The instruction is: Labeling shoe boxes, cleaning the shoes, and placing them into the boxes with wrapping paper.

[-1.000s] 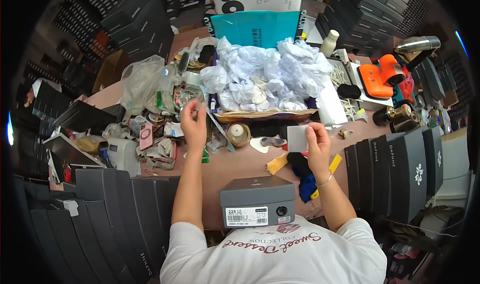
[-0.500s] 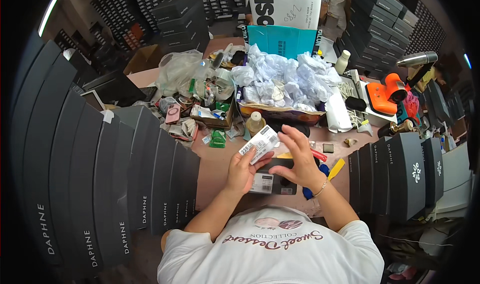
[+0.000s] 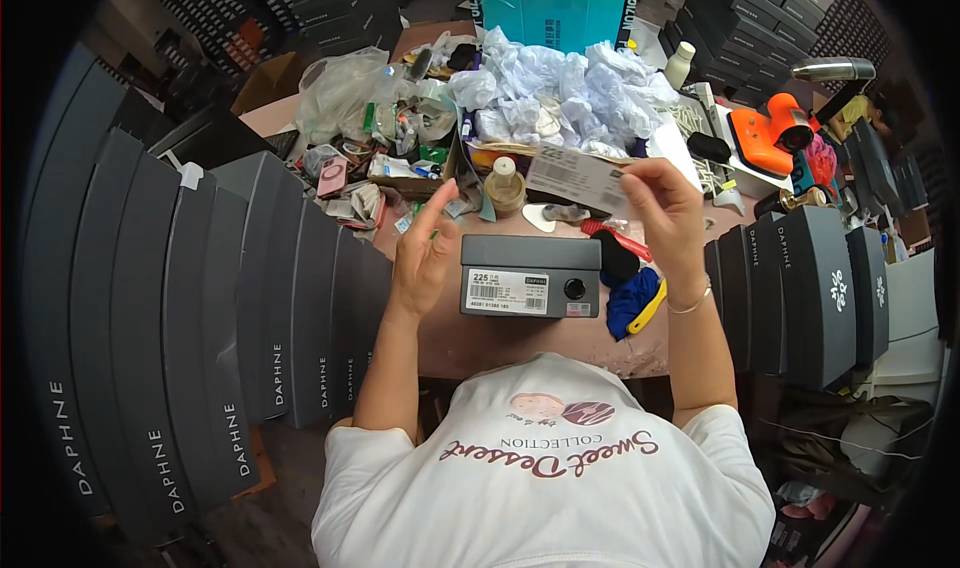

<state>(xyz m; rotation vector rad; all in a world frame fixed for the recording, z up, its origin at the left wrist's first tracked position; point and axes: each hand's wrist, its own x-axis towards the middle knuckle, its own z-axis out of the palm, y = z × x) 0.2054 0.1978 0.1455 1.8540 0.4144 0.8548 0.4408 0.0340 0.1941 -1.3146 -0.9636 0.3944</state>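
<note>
A grey shoe box [image 3: 530, 274] with a white label on its near end lies on the pinkish table [image 3: 520, 333] in front of me. My right hand [image 3: 660, 208] holds a white printed label [image 3: 578, 179] up above the box's far right corner. My left hand [image 3: 425, 253] hovers just left of the box, fingers apart, holding nothing. A small bottle with a tan cap [image 3: 505, 185] stands behind the box.
Rows of dark shoe boxes [image 3: 200, 308] stand on my left and more boxes [image 3: 810, 288] on my right. White crumpled paper [image 3: 560, 93] fills a tray at the back. An orange tool [image 3: 765, 138], red scissors [image 3: 615, 238], a blue cloth [image 3: 635, 298] and plastic bags [image 3: 345, 93] clutter the table.
Both hands held the label together over the box; now only my right hand holds it, raised to the right, while my left hand has let go and moved left.
</note>
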